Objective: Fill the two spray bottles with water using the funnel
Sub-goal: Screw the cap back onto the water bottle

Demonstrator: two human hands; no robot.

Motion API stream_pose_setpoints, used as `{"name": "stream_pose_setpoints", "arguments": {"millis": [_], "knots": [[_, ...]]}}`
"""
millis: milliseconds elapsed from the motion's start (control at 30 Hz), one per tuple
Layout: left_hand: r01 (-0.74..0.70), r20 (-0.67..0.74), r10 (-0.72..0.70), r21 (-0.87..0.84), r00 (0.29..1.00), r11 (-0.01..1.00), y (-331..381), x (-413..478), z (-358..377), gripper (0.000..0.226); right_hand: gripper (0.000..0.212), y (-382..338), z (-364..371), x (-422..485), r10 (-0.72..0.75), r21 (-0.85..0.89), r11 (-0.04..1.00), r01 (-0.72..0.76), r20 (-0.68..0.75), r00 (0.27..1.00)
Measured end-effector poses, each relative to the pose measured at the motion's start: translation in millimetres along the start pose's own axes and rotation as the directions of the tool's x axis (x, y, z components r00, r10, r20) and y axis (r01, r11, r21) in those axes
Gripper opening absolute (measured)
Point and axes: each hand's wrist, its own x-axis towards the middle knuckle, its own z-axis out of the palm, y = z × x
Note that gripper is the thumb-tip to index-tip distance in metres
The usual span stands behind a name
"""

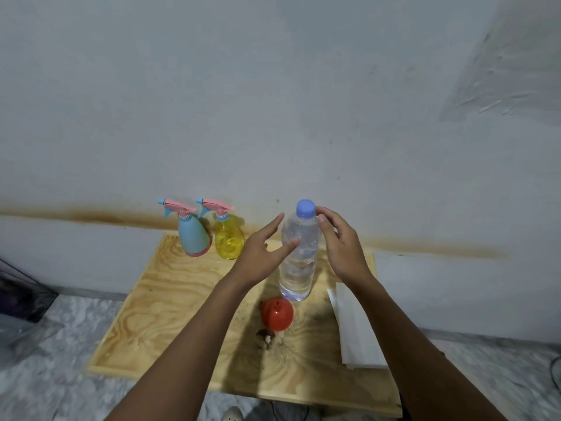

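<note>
On the plywood board point(158, 299): blue spray bottle point(194, 235), yellow spray bottle point(229, 240) capped; red funnel point(277, 312) idle.
Left hand point(259, 256): spread, thumb touching water bottle point(299, 259).
Right hand point(341, 241): curled at blue cap point(305, 208); grip I can't tell.
Progress: nothing poured, I'd say.

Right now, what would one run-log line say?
water bottle: upright, capped; left hand: open; right hand: at cap, grip unclear; funnel: on board; spray bottles: heads on

Bare forearms point(182, 344), left hand point(258, 258), right hand point(341, 249)
</note>
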Motion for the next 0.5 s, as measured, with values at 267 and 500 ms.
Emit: {"name": "stream_pose_setpoints", "arguments": {"millis": [267,500], "knots": [[0.388,-0.020,-0.390,0.170,0.921,0.906,-97,-33,8,0.068,0.088,38,16,-16,0.054,-0.115,0.992,-0.046,0.061,0.997],[0.409,0.008,-0.442,0.367,0.897,0.835,-147,-46,48,0.043,0.084,45,22,-8,0.023,-0.148,0.989,-0.016,0.049,0.999]]}}
